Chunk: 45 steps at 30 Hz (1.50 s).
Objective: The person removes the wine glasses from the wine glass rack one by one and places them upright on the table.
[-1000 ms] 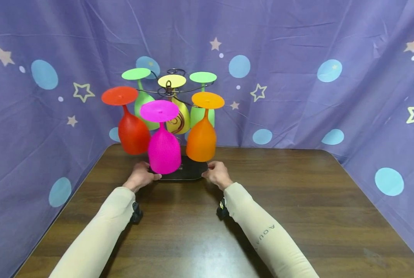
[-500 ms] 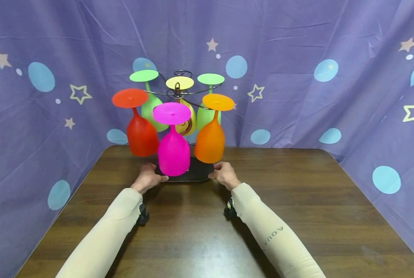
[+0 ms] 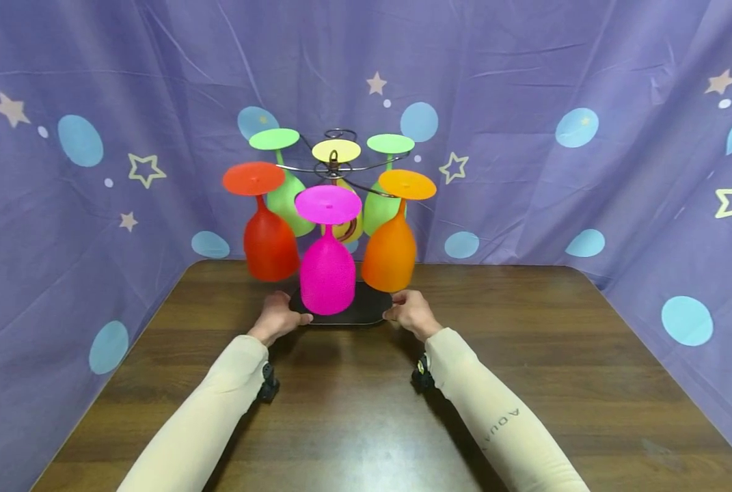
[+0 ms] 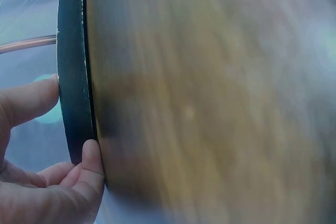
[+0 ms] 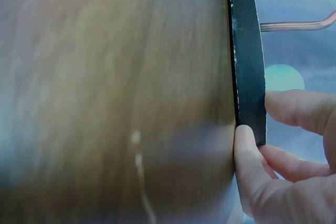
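Observation:
A wine glass rack with a dark flat base (image 3: 370, 309) and curled metal arms (image 3: 372, 166) carries several coloured goblets upside down by their feet. The magenta goblet (image 3: 327, 277) hangs at the front, between a red goblet (image 3: 270, 239) and an orange goblet (image 3: 390, 249); green and yellow ones hang behind. My left hand (image 3: 278, 318) grips the base's left end, and my right hand (image 3: 412, 313) its right end. Both wrist views show thumb and fingers pinching the black edge (image 4: 73, 66). Whether the base clears the tabletop I cannot tell.
The rack is over the far half of a brown wooden table (image 3: 366, 410). Behind the table's back edge hangs a purple curtain (image 3: 501, 198) with stars and blue dots, which also runs along both sides.
Both hands have carried or slid the rack to the right, goblets and all, and slightly nearer. Their grip on the base looks the same.

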Tool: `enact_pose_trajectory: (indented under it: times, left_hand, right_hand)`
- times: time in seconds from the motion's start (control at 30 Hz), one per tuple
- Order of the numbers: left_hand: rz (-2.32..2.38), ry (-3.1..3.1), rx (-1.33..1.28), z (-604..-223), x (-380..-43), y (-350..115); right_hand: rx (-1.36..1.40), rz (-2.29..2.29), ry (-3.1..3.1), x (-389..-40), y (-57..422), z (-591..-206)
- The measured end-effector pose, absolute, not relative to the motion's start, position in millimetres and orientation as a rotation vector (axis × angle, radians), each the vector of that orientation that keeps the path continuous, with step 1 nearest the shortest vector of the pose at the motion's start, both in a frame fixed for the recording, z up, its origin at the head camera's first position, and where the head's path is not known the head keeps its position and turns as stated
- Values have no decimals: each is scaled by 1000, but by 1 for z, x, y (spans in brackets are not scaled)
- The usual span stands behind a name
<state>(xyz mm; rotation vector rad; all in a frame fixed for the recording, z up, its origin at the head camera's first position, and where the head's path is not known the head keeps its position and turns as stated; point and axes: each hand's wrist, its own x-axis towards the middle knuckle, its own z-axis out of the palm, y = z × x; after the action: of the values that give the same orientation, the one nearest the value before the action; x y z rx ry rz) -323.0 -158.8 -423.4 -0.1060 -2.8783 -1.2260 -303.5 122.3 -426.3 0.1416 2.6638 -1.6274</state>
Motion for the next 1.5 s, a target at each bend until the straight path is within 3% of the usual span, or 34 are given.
enact_pose_trajectory:
  times: [1.5]
  left_hand:
    - [-1096,-2940,-206,-426,-324,-103]
  right_hand:
    - [135,-1586,2695,-291,180,-426]
